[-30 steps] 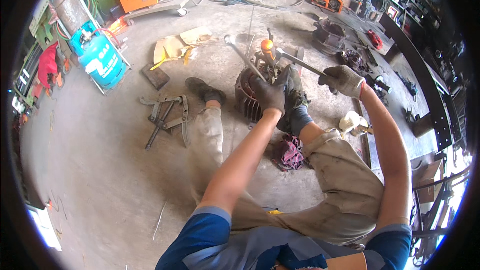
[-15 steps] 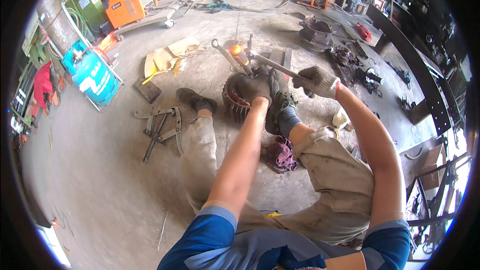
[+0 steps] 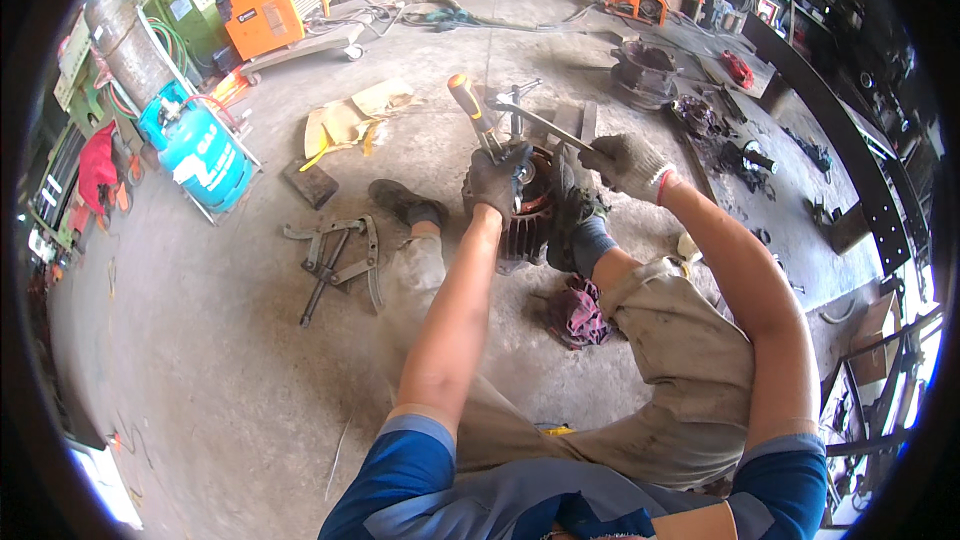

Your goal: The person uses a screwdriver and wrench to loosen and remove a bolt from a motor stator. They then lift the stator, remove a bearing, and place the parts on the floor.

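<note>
A finned motor housing (image 3: 524, 238) stands on the floor between my feet, copper-coloured windings showing around a round centre part. My left hand (image 3: 492, 183), in a dark glove, is at its left rim, closed around a screwdriver (image 3: 470, 105) with an orange and yellow handle that points up. My right hand (image 3: 626, 166), in a grey knit glove, grips one end of a long metal bar (image 3: 548, 126). The bar's far end reaches over the motor beside a T-shaped metal piece (image 3: 516, 98); whether they touch, I cannot tell. My right shoe (image 3: 574, 225) rests against the motor's right side.
A jaw puller (image 3: 335, 262) and a dark metal block (image 3: 311, 185) lie left of my left shoe (image 3: 405, 202). Beyond are crumpled brown paper (image 3: 355, 120), a blue gas cylinder (image 3: 208, 162) and an orange machine (image 3: 275, 15). A purple rag (image 3: 580, 312) and greasy parts (image 3: 745, 158) lie rightward.
My left hand has shifted left off the motor's top, uncovering its centre. The screwdriver stands more upright and higher in view. The ring wrench seen beside it no longer shows clearly.
</note>
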Demonstrator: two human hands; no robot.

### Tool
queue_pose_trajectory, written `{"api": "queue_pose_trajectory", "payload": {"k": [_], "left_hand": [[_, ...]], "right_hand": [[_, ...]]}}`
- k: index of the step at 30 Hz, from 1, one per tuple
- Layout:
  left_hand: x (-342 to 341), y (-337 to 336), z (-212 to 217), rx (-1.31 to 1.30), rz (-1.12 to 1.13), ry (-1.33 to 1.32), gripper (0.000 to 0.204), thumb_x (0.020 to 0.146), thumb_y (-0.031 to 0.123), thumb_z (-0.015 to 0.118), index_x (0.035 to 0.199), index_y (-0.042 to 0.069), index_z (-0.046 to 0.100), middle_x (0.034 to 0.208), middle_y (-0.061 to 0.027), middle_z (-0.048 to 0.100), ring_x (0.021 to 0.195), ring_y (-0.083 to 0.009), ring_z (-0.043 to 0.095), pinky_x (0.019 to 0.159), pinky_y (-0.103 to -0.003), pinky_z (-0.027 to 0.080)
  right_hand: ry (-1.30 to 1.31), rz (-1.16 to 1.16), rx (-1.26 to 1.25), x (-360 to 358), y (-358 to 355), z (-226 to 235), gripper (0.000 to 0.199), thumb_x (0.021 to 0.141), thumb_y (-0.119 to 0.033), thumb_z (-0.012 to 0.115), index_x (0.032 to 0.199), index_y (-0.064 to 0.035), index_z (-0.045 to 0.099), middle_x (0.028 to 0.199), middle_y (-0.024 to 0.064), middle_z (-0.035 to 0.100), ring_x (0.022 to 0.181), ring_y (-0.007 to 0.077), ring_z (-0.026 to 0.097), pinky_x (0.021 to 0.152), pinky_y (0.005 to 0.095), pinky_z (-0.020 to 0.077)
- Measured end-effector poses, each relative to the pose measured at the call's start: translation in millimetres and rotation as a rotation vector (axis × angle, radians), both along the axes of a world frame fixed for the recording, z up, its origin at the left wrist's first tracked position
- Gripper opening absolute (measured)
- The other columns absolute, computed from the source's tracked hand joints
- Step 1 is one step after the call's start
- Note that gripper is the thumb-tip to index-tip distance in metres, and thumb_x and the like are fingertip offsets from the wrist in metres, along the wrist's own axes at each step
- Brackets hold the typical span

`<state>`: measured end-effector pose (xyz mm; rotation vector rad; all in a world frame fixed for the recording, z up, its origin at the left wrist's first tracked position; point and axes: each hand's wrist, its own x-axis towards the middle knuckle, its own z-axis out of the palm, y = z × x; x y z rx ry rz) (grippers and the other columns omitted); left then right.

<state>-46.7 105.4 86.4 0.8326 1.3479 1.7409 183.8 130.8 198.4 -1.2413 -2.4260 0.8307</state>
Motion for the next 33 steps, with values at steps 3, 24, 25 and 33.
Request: {"api": "queue_pose_trajectory", "payload": {"k": [3,24,25,33], "left_hand": [[-7.6,1.7,-3.3,-0.040,-0.043,0.031,0.041,0.081,0.034,0.085,0.091,0.006,0.057,0.069,-0.0016,0.061,0.048,-0.0093,0.051,0.041,-0.027,0.040],[-15.7,-14.7,18.8,-0.057,-0.218,-0.151,0.035,0.087,0.033,0.080,0.094,0.009,0.056,0.063,0.0009,0.058,0.039,-0.0071,0.047,0.033,-0.024,0.037],[-15.9,-15.6,20.3,-0.055,-0.214,-0.151,0.035,0.087,0.033,0.080,0.094,0.009,0.056,0.063,0.0010,0.057,0.039,-0.0072,0.047,0.033,-0.024,0.037],[-20.9,-12.6,18.0,-0.075,-0.255,-0.152,0.033,0.088,0.035,0.078,0.094,0.010,0.059,0.060,0.0026,0.055,0.039,-0.0073,0.046,0.033,-0.025,0.037]], "right_hand": [[0.209,-0.034,-0.237,-4.4,-11.5,-2.9,0.037,0.100,-0.038,0.060,0.101,-0.0033,0.072,0.063,0.0024,0.060,0.057,0.0096,0.057,0.053,0.0295,0.0460],[0.103,-0.074,-0.117,-1.3,-12.2,4.4,0.032,0.100,-0.033,0.060,0.102,-0.0030,0.072,0.070,0.0040,0.064,0.062,0.0107,0.061,0.059,0.0308,0.0503],[0.085,-0.077,-0.106,-1.6,-11.8,7.1,0.032,0.100,-0.033,0.061,0.102,-0.0032,0.072,0.070,0.0039,0.064,0.062,0.0106,0.060,0.059,0.0311,0.0503],[0.158,-0.053,-0.091,-20.2,-32.2,-3.4,0.037,0.100,-0.033,0.057,0.108,-0.0002,0.072,0.074,0.0067,0.067,0.061,0.0127,0.061,0.058,0.0320,0.0499]]}}
